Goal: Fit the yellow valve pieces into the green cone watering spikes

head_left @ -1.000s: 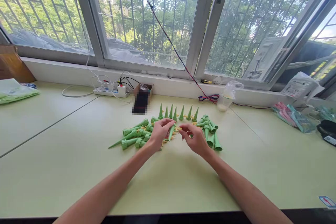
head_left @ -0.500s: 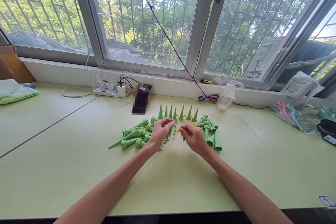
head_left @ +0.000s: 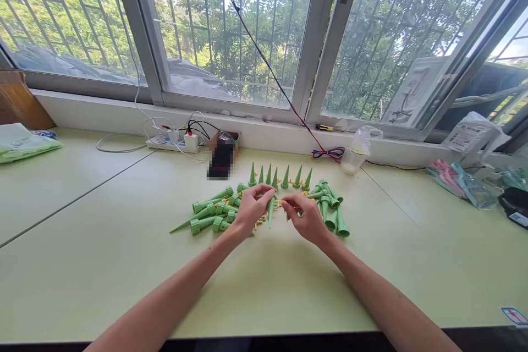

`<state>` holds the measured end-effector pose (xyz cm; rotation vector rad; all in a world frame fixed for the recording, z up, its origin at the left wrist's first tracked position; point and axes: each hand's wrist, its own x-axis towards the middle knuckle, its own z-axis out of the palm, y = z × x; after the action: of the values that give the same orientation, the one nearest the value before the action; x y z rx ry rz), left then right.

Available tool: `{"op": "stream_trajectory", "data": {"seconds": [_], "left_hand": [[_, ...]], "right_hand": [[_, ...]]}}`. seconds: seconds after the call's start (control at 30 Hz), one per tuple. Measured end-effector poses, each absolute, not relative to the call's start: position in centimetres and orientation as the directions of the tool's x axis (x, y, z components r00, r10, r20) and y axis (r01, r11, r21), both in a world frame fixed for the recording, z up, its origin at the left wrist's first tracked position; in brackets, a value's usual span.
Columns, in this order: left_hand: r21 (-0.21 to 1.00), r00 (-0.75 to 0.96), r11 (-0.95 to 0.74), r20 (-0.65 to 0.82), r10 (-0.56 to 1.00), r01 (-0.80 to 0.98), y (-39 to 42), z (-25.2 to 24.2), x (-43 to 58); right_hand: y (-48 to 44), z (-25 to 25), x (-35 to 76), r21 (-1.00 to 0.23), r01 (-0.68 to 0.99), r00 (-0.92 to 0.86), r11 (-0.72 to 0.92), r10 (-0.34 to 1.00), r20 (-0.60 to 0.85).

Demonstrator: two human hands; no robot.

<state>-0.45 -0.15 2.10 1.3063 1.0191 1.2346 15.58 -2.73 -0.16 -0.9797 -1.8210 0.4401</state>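
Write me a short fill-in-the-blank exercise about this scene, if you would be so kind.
1. The left hand holds a cone coloured ____.
2. The right hand pinches a small piece coloured ____.
3. The standing cones behind the hands have tips pointing ____.
4. From the coiled cable, the power strip lies to the ____.

Missing words: green; yellow; up; left.

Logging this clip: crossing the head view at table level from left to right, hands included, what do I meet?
Pale green packet, pile of green cones, left hand, held green cone, small yellow piece, right hand, second pile of green cones, pink packet, black item at the right edge.
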Motion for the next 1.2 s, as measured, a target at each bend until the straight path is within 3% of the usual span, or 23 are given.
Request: {"op": "stream_trajectory", "data": {"seconds": [1.2], "left_hand": [[0.988, 0.112, -0.094, 0.108, 0.988, -0.121, -0.32, 2.29, -0.22]], "right_hand": [[-2.69, -0.22, 15.73, -0.654, 0.431, -0.187, 0.622, 0.77, 0.609]]}}
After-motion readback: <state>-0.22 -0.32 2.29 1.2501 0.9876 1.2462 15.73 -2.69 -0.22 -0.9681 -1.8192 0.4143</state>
